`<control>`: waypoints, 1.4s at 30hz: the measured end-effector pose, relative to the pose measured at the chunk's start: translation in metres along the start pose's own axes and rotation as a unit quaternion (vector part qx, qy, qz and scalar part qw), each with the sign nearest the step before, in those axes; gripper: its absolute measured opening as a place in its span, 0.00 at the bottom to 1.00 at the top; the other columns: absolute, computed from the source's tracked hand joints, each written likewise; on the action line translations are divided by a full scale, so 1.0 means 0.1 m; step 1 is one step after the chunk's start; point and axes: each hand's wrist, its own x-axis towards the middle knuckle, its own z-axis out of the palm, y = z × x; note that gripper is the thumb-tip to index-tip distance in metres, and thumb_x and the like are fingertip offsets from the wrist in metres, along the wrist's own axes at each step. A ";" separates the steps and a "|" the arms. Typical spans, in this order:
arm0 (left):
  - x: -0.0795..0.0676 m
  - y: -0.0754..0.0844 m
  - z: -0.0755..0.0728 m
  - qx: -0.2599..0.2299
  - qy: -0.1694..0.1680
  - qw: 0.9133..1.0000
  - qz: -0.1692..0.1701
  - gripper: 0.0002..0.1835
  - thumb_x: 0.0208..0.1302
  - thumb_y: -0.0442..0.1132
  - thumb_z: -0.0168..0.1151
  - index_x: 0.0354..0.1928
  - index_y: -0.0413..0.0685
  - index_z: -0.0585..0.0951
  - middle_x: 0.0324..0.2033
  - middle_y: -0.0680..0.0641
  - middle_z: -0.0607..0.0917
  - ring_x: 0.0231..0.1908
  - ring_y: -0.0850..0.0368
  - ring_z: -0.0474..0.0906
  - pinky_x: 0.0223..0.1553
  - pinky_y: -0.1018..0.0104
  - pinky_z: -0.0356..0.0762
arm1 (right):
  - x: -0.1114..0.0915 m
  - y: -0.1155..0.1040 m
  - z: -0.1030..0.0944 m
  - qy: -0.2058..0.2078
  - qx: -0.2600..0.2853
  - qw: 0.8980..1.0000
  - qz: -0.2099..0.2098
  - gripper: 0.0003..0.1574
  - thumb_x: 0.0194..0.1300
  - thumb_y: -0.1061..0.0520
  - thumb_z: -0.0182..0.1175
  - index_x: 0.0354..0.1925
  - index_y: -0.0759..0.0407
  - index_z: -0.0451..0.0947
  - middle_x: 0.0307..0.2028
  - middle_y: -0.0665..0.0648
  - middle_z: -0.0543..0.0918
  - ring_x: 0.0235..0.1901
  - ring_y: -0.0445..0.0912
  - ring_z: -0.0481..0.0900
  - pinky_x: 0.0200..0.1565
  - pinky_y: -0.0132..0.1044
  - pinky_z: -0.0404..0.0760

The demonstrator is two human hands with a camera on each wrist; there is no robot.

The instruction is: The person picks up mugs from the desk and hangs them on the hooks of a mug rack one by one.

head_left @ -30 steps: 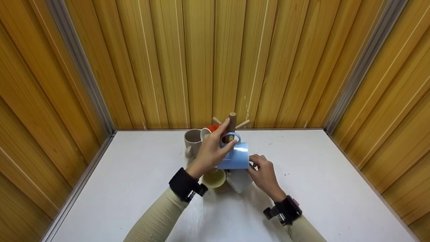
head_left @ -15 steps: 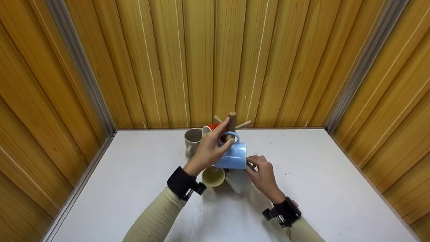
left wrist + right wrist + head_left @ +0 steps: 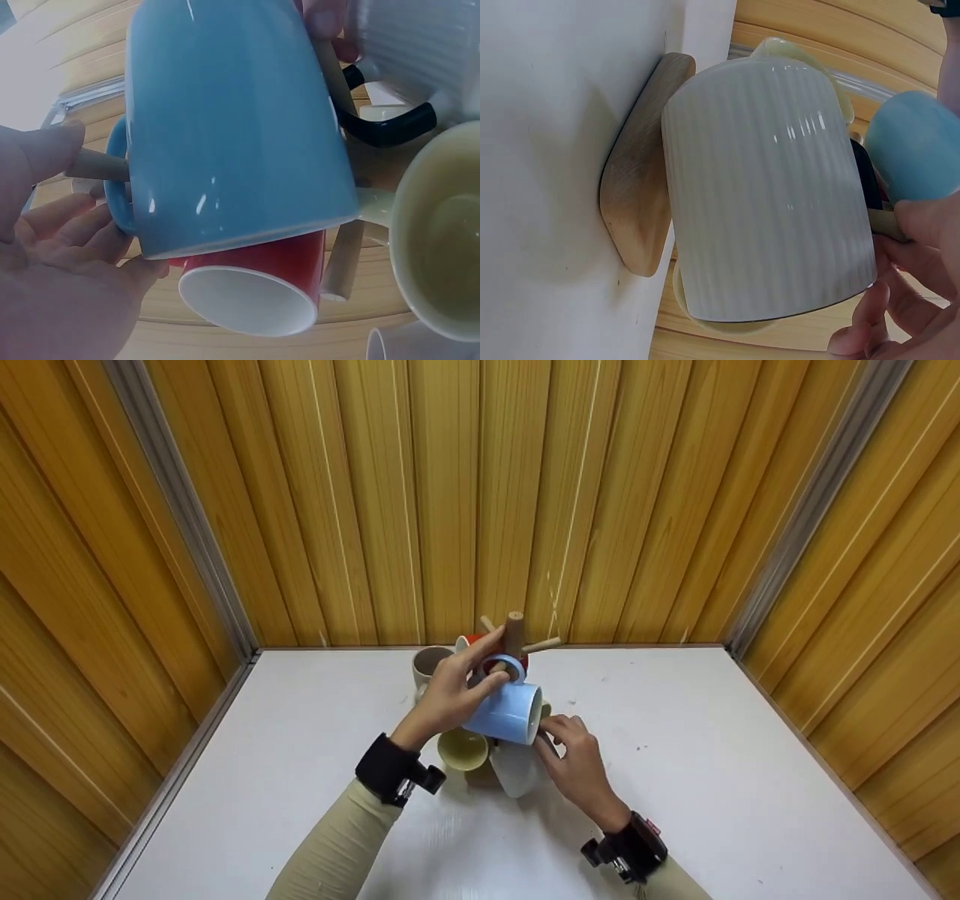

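A wooden mug tree (image 3: 514,636) carries several mugs on its pegs. My left hand (image 3: 454,686) lies along its upper part, index finger by the post and thumb against the peg (image 3: 94,163) that runs through the handle of the light blue mug (image 3: 504,714). Low on the right, my right hand (image 3: 576,761) pinches another peg (image 3: 887,224) between thumb and fingers. On that peg hangs a white ribbed mug (image 3: 765,187) with a black handle. A pale yellow mug (image 3: 463,748) hangs in front, and a red mug (image 3: 296,256) shows behind the blue one.
A grey-beige mug (image 3: 431,661) stands behind my left hand. The tree's wooden base (image 3: 641,169) rests on the white table (image 3: 720,780). Wood-patterned panels (image 3: 495,495) enclose the back and sides.
The mug tree has turned: its front mugs have shifted left, and the right-hand peg has come forward. The blue mug now shows its open mouth. Both hands have moved slightly left with it.
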 end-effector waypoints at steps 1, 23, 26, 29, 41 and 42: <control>-0.01 0.00 -0.01 -0.006 0.001 1.000 0.002 0.34 0.72 0.37 0.65 0.76 0.38 0.66 0.68 0.39 0.76 0.67 0.47 0.74 0.69 0.55 0.70 | -0.01 -0.01 0.01 0.001 0.000 1.000 -0.003 0.09 0.61 0.66 0.71 0.42 0.61 0.88 0.38 0.52 0.87 0.32 0.46 0.74 0.32 0.38 0.77; -0.19 -0.13 -0.17 -0.058 0.105 0.991 -0.052 0.29 0.63 0.34 0.72 0.66 0.39 0.78 0.63 0.38 0.81 0.64 0.43 0.77 0.59 0.43 0.78 | -0.05 -0.28 0.12 -0.022 0.003 0.999 -0.034 0.12 0.60 0.66 0.73 0.43 0.61 0.88 0.43 0.52 0.85 0.41 0.45 0.76 0.40 0.40 0.80; -0.20 -0.13 -0.15 -0.062 0.119 0.989 -0.059 0.27 0.62 0.34 0.73 0.63 0.38 0.79 0.61 0.38 0.82 0.61 0.43 0.80 0.59 0.46 0.80 | -0.05 -0.28 0.11 -0.028 0.002 0.999 -0.032 0.11 0.60 0.66 0.73 0.43 0.61 0.88 0.43 0.53 0.86 0.42 0.46 0.77 0.42 0.41 0.81; -0.23 -0.12 -0.14 -0.040 0.140 0.988 -0.058 0.25 0.63 0.37 0.74 0.61 0.38 0.81 0.59 0.39 0.84 0.58 0.44 0.82 0.59 0.47 0.80 | -0.03 -0.26 0.10 -0.044 0.004 0.999 -0.029 0.11 0.61 0.64 0.73 0.44 0.61 0.88 0.44 0.53 0.86 0.42 0.45 0.77 0.42 0.42 0.82; -0.62 -0.09 0.08 0.051 0.223 0.973 -0.017 0.30 0.65 0.42 0.73 0.67 0.45 0.76 0.61 0.44 0.82 0.62 0.48 0.79 0.62 0.50 0.78 | 0.21 0.05 -0.09 -0.040 0.043 0.998 -0.030 0.08 0.67 0.63 0.68 0.43 0.55 0.89 0.37 0.50 0.88 0.31 0.40 0.77 0.32 0.34 0.77; -0.63 -0.07 0.10 0.059 0.225 0.972 -0.018 0.31 0.65 0.42 0.74 0.68 0.44 0.75 0.62 0.44 0.81 0.63 0.47 0.78 0.61 0.50 0.78 | 0.25 0.10 -0.10 -0.033 0.040 0.998 -0.028 0.08 0.67 0.63 0.68 0.43 0.55 0.89 0.36 0.50 0.88 0.30 0.40 0.77 0.31 0.33 0.76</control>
